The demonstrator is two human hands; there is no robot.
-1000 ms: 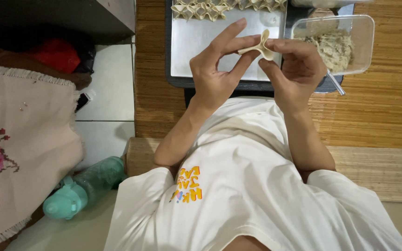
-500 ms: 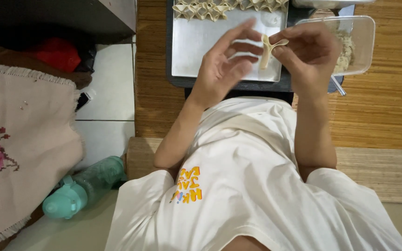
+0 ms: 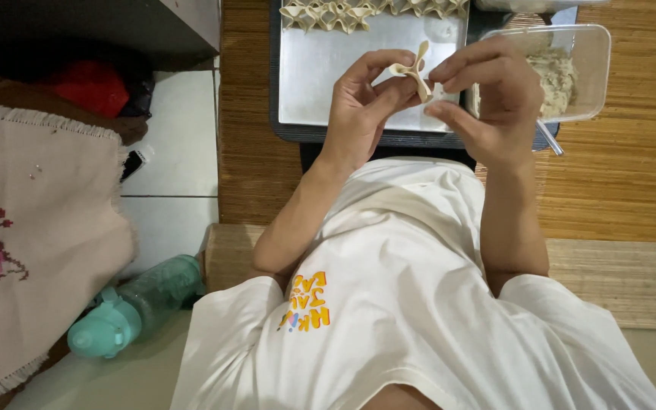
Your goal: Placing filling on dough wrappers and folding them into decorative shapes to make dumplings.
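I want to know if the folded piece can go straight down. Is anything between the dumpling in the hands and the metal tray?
Nothing visible. The dumpling, pinched by left hand and right hand, sits over bare metal tray.

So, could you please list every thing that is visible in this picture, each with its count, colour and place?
dumpling wrapper: one, pale beige, pinched between both hands above the tray
metal tray: one, silver with dark rim, on the mat at top centre
folded dumplings: one row, exact count cut off, pale beige, along the tray's far edge
plastic container: one, clear, holding greyish filling, right of the tray
utensil handle: one, metallic, sticking out below the container
woven mat: one, brown, under the tray
water bottle: one, teal, lying on the floor at lower left
embroidered cloth: one, cream with pink flower, far left
red item: one, upper left, kind unclear
left hand: one, holding the wrapper
right hand: one, pinching the wrapper
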